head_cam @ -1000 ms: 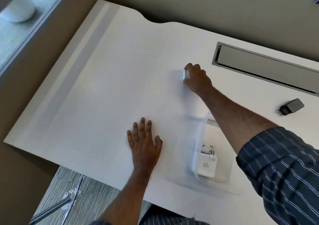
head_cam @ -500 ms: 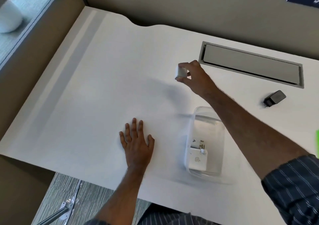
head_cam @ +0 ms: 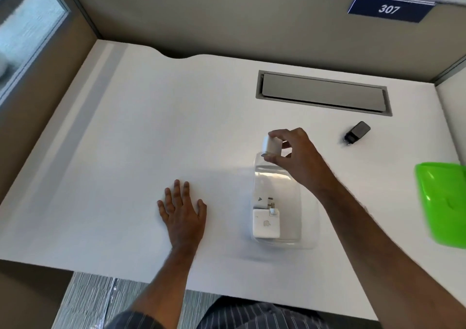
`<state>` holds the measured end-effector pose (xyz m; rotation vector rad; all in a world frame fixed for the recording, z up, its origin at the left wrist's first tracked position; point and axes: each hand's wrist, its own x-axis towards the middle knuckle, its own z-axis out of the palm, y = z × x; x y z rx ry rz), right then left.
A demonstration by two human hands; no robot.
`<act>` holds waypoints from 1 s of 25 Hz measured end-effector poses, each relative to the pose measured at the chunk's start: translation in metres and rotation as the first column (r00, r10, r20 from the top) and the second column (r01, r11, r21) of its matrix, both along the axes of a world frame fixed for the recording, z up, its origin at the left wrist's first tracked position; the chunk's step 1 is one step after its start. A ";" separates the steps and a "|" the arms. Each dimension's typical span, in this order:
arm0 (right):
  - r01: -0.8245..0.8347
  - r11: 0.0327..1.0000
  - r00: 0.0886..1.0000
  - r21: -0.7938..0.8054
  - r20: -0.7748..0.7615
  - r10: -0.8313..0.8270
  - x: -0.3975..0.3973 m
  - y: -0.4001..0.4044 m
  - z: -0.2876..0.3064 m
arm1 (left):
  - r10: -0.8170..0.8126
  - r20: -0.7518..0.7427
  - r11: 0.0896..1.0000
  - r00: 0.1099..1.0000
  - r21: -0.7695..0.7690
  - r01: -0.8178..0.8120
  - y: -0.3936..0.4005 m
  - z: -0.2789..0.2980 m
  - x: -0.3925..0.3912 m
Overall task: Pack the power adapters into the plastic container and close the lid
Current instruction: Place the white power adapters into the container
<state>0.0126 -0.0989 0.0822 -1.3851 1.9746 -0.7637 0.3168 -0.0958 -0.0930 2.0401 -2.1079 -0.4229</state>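
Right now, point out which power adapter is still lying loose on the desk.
The black adapter, alone on the desk near the grey hatch. The small white one is pinched in the right hand; the large white one already sits inside the clear container.

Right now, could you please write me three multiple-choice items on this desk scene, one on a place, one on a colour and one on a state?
1. Where does the black adapter lie?
A. inside the clear container
B. on the desk, just in front of the grey cable hatch
C. under the left hand

2. What colour is the lid at the right edge of the desk?
A. green
B. red
C. blue

3. What is the right hand doing?
A. lying flat on the desk
B. pressing the lid onto the container
C. pinching a small white adapter above the container's far end

Answers:
1 B: it sits on the bare desk near the hatch, outside the container.
2 A: the lid is bright green.
3 C: its fingers pinch the small white adapter; the left hand is the flat one.
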 end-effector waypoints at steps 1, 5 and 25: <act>0.015 1.000 1.000 0.023 0.007 -0.016 0.001 0.011 -0.004 | 0.000 -0.005 1.000 1.000 -0.002 0.000 0.000 0.001 0.000; 0.056 0.993 0.998 0.105 0.035 -0.060 0.009 0.046 -0.027 | -0.003 -0.011 1.000 1.000 -0.006 0.003 0.000 0.000 0.001; 0.211 0.892 0.970 0.399 -0.202 -0.139 0.033 0.016 -0.099 | -0.022 -0.001 1.000 1.000 -0.004 0.022 -0.001 -0.004 0.003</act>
